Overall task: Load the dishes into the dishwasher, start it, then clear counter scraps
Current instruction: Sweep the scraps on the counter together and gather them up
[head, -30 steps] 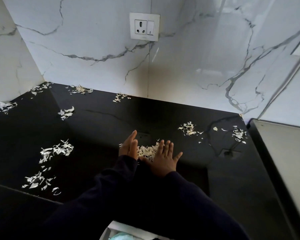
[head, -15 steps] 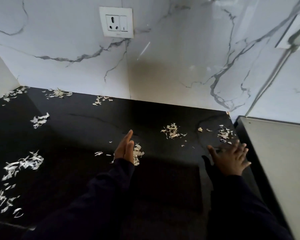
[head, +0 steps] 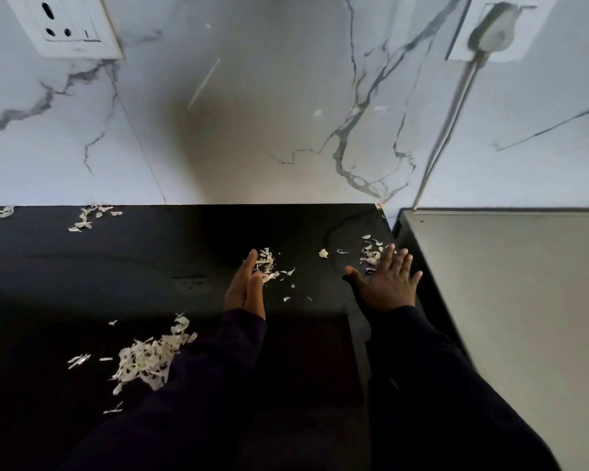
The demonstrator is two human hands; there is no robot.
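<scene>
Pale vegetable scraps lie scattered on the black counter. My left hand stands on its edge with straight fingers, touching the left side of a small scrap pile. My right hand lies flat with spread fingers near the counter's right edge, its fingertips on another small scrap pile. A single scrap sits between the two hands. A larger heap of scraps lies to the left of my left sleeve. Neither hand holds anything.
More scraps lie along the back wall at left. A grey appliance top adjoins the counter on the right. On the marble wall are a socket and a plugged-in cable.
My right hand left the gathered heap and reached right to the scraps by the counter's edge. My left hand moved right to another pile. The view shifted right and closer.
</scene>
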